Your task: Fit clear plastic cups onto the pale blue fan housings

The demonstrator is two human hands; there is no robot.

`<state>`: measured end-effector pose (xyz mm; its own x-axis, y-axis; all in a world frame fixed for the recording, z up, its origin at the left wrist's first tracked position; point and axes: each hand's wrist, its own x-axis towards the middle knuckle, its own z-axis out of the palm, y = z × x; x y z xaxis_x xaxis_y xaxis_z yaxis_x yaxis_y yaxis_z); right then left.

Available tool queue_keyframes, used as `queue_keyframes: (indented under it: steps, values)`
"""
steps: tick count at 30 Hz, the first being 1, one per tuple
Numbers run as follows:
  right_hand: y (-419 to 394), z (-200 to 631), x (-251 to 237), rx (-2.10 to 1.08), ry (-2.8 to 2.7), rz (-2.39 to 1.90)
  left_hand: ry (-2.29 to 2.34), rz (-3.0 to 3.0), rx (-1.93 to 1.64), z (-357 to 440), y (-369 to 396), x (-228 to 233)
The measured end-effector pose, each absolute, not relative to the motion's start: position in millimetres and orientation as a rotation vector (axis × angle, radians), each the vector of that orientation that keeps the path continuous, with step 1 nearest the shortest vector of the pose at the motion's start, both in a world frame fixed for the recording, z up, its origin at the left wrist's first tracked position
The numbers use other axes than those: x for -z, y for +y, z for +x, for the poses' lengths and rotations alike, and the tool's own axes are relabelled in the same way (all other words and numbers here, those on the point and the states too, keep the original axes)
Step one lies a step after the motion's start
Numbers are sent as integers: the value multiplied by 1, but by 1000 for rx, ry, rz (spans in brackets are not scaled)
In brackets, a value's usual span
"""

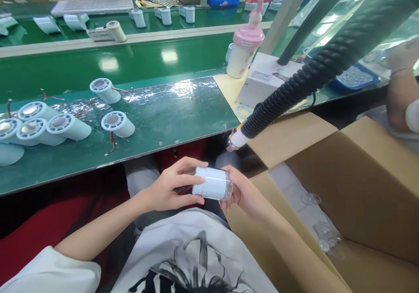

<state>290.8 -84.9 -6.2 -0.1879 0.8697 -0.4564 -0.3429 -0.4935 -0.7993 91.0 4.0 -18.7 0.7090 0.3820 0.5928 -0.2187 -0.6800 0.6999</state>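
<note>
1. A person sits at a long green bench (170, 118), seen from their own head looking down; both bare hands are held low over the lap, just off the bench's near edge.
2. The left hand (170, 188) grasps one end of a pale blue cylinder (211, 183), thumb on top and fingers curled underneath.
3. The right hand (244, 192) cups the other end, where a clear plastic cap (228, 188) sits on the cylinder; whether the cap is fully seated cannot be told.
4. The cylinder lies on its side between the two hands, in the air, touching neither the bench nor the box.
5. A judgement: this one piece looks to be mid-way, being fitted or checked, and not yet set down.
6. Toward the bench's left edge lie more pale blue cylinders (59, 127) with round grilled faces and loose red wires; these look not yet handled, so most of the batch appears left to do.
7. Beside the right hand stands an open cardboard box (360, 184); clear plastic pieces (324, 232) lie inside it, too faint to identify.
8. A black ribbed hose (310, 74) slants down from the upper right, its pale nozzle ending just above the hands.
9. A pink-lidded bottle (245, 48) stands near the bench's far edge.
10. Another person's arm (399, 96) shows at the right edge.
</note>
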Motion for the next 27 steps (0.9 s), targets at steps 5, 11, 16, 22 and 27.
queue_keyframes:
  steps: [5, 11, 16, 22, 27]
  values:
    - [-90, 290, 0, -1808, -708, -1173, 78, 2068, -941, 89, -4, 12]
    - [-93, 290, -5, -1812, -722, -1177, 140, 2031, -937, 86, -9, 10]
    - [-94, 288, -6, -1822, -698, -1192, 352, 2080, -942, 86, -14, 9]
    - [-96, 288, -5, -1837, -701, -1159, 263, 2192, -1006, 85, -15, 6]
    - [-96, 288, -5, -1829, -690, -1147, 154, 2161, -980, 84, -16, 6]
